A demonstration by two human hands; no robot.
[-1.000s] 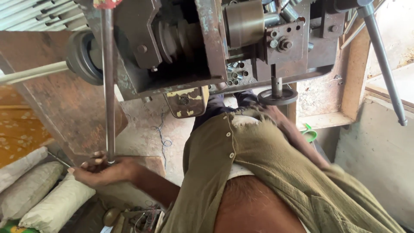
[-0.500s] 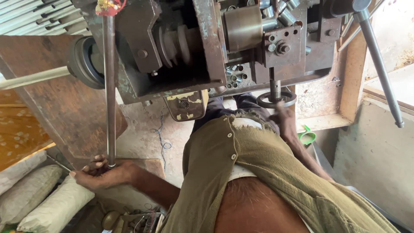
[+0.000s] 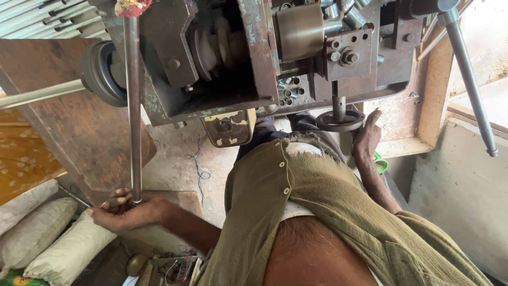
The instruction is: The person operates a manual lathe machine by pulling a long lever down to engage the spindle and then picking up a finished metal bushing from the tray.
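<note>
The left hand (image 3: 124, 212) is seen low at the left, its fingers curled closed around the lower end of a long steel lever rod (image 3: 133, 111). The rod stands nearly upright and runs from the hand up to the top of the frame, where it ends beside a red and yellow tuft (image 3: 132, 6). The right hand (image 3: 366, 139) is held open, fingers stretched, its fingertips touching the rim of a small black handwheel (image 3: 339, 120) that hangs on a short spindle under the grey, worn machine body (image 3: 254, 53). Just left of the handwheel a brass-coloured plate (image 3: 228, 127) is fixed to the machine's underside. A dark pulley (image 3: 103, 74) sits at the machine's left side, with a bright bar (image 3: 39, 94) running away from it. A second long handle (image 3: 468, 79) slants down at the right. Pale sacks (image 3: 47, 238) are stacked on the floor just beside the left hand. The person's olive shirt (image 3: 328, 212) fills the lower middle.
</note>
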